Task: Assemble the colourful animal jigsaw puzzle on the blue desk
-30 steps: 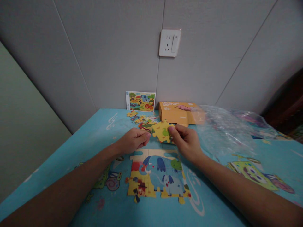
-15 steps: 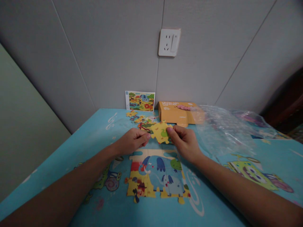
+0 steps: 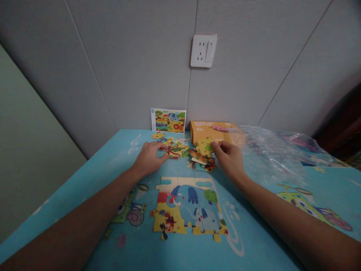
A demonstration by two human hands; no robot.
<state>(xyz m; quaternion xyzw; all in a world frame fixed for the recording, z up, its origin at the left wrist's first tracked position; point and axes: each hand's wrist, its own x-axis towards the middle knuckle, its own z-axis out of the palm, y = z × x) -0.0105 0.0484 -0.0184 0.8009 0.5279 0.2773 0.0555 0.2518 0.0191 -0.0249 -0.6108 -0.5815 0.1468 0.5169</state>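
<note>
My right hand [image 3: 229, 156] pinches a yellow puzzle piece [image 3: 205, 146] with a green patch, above a stack of pieces [image 3: 201, 161]. To the left, my left hand [image 3: 150, 156] has its thumb and fingers apart beside a pile of loose pieces [image 3: 177, 149]; its fingertips are at the pile's left edge. Nearer the camera, a joined puzzle section [image 3: 187, 206] showing two blue elephants lies flat on the blue tablecloth [image 3: 135, 252].
A picture card [image 3: 168, 120] leans on the wall behind the pieces. Beside it lies an orange puzzle box [image 3: 211, 130], with clear plastic wrapping [image 3: 270, 150] to its right. A white socket [image 3: 203, 51] is on the wall.
My right hand has moved slightly right and up with the yellow piece. My left hand has moved left and up, away from that piece, and its fingers have opened. The stack is now uncovered.
</note>
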